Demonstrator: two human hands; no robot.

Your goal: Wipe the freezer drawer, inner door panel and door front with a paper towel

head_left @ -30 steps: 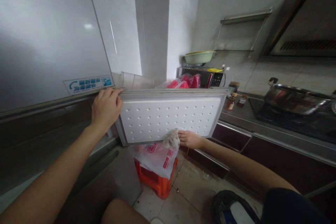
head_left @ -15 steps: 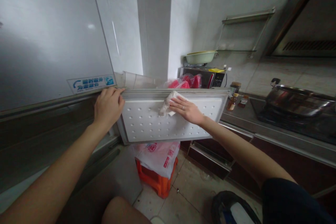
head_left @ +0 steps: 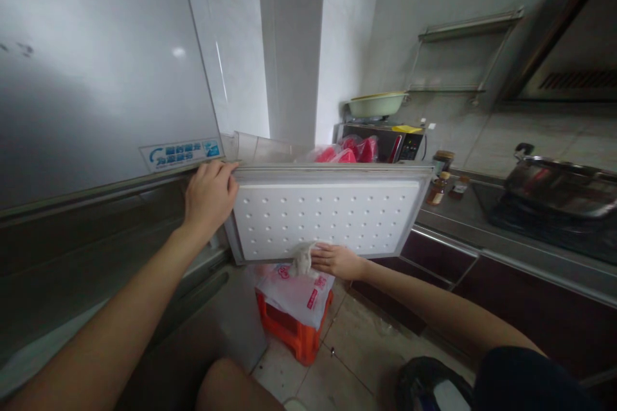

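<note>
One door panel [head_left: 332,215], long side level, left hand [head_left: 209,196] hooking its top, right hand [head_left: 336,261] clutching a cloth [head_left: 301,262].

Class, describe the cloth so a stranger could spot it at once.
Find the open fridge door, a white dimpled panel in the middle. At its lower edge the right hand presses a crumpled cloth. It is greyish white and unprinted, unlike the red-printed plastic bag just below.

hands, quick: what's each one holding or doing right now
Left hand: closed, gripping the top left corner of the door panel.
Right hand: closed on a cloth, pressed to the panel's bottom edge.
</note>
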